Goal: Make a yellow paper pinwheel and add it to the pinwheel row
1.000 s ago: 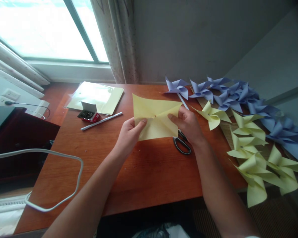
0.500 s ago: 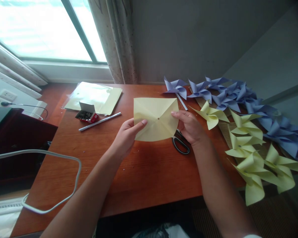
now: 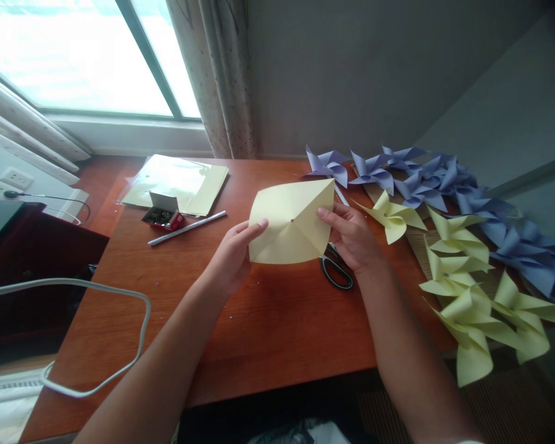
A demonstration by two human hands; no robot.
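Both hands, left (image 3: 231, 256) and right (image 3: 351, 237), pinch an unfolded yellow square (image 3: 290, 223), fingers clamped on its edges. Finished pinwheels (image 3: 453, 259) lie right of the fingers, so this one looks barely begun.

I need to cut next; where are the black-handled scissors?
The black-handled scissors lie on the wooden table, partly under the right hand, just below the yellow paper square.

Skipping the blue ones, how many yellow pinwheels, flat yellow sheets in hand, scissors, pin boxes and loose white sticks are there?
yellow pinwheels: 5
yellow sheet: 1
scissors: 1
pin box: 1
white stick: 1
Total: 9
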